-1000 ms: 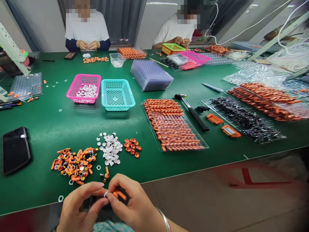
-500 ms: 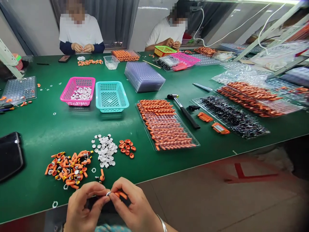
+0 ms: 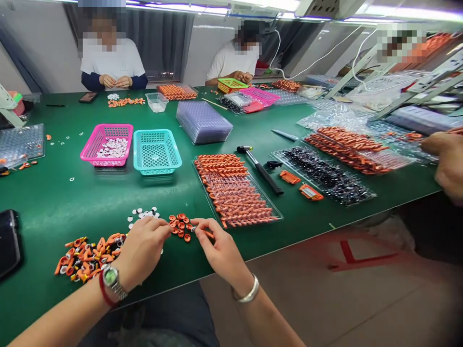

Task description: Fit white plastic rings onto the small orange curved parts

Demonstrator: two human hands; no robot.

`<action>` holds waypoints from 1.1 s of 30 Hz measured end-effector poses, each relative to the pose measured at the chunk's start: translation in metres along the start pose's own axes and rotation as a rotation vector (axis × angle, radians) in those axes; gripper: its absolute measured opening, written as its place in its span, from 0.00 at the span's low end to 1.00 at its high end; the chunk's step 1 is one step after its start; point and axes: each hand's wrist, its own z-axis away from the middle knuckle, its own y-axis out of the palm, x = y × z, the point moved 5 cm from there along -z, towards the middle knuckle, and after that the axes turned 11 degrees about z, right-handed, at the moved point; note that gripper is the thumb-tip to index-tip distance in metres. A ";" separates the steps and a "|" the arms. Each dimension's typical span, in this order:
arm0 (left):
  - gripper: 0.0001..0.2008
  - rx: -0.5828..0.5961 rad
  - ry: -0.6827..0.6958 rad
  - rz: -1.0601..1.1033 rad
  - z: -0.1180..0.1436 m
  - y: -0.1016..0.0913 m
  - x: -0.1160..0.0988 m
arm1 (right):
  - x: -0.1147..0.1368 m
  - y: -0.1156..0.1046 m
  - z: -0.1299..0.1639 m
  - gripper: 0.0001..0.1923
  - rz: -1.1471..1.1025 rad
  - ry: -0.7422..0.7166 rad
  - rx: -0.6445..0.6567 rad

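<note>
My right hand (image 3: 222, 253) pinches an orange earbud shell (image 3: 209, 234) with a small white round part at its end. It is just right of a small pile of orange round caps (image 3: 181, 223). My left hand (image 3: 144, 246), wearing a watch, reaches over the white round caps (image 3: 144, 212) and partly hides them. Its fingers are drawn together with the tips at the left edge of the orange caps; whatever they pinch is hidden. Left of that wrist lies a heap of orange earbud shells (image 3: 88, 258) with yellow and black bits.
A pink basket (image 3: 87, 154) with white pieces stands by a turquoise basket (image 3: 157, 168). Further right are a clear tray of orange shells (image 3: 235, 193), a hammer (image 3: 265, 173) and a tray of black parts (image 3: 318, 171). Another person's hand (image 3: 448, 161) shows at the right edge.
My hands have parted and moved forward from the table's near edge to the orange caps; the right still holds the shell. Another person's hand has come into view at right.
</note>
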 end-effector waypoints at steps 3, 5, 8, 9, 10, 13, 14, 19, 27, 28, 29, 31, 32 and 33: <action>0.10 0.063 0.011 -0.050 -0.023 0.009 0.008 | 0.004 0.005 0.000 0.08 0.017 -0.016 0.017; 0.09 0.108 0.015 -0.066 -0.030 0.015 0.012 | 0.007 0.008 0.003 0.07 0.020 -0.030 0.042; 0.09 0.152 -0.002 -0.072 -0.028 0.018 0.013 | 0.009 0.011 0.010 0.07 0.008 -0.056 0.092; 0.09 0.160 -0.011 -0.070 -0.026 0.018 0.012 | 0.010 0.011 0.012 0.07 0.005 -0.063 0.107; 0.08 0.166 -0.020 -0.065 -0.023 0.017 0.011 | 0.010 0.012 0.014 0.07 0.001 -0.067 0.121; 0.06 0.183 -0.034 -0.045 -0.016 0.015 0.007 | 0.013 0.014 0.019 0.06 -0.031 -0.081 0.163; 0.05 0.184 -0.038 -0.038 -0.013 0.014 0.006 | 0.015 0.014 0.020 0.06 -0.051 -0.087 0.173; 0.03 0.139 -0.048 0.032 -0.005 0.006 0.004 | 0.016 0.007 0.024 0.07 -0.131 -0.072 0.093; 0.08 -0.011 -0.095 0.250 0.030 -0.007 -0.005 | 0.026 0.018 0.039 0.09 -0.281 0.054 0.132; 0.08 -0.032 -0.102 0.290 0.038 -0.008 -0.007 | 0.029 0.022 0.041 0.09 -0.308 0.063 0.157; 0.08 -0.062 -0.111 0.341 0.047 -0.008 -0.008 | 0.033 0.025 0.043 0.09 -0.335 0.071 0.183; 0.08 -0.145 -0.141 0.473 0.064 -0.009 -0.010 | 0.040 0.033 0.047 0.09 -0.378 0.084 0.239; 0.08 -0.186 -0.154 0.528 0.072 -0.010 -0.010 | 0.043 0.036 0.049 0.09 -0.390 0.089 0.268; 0.08 -0.223 -0.165 0.565 0.080 -0.010 -0.010 | 0.045 0.040 0.050 0.09 -0.394 0.095 0.301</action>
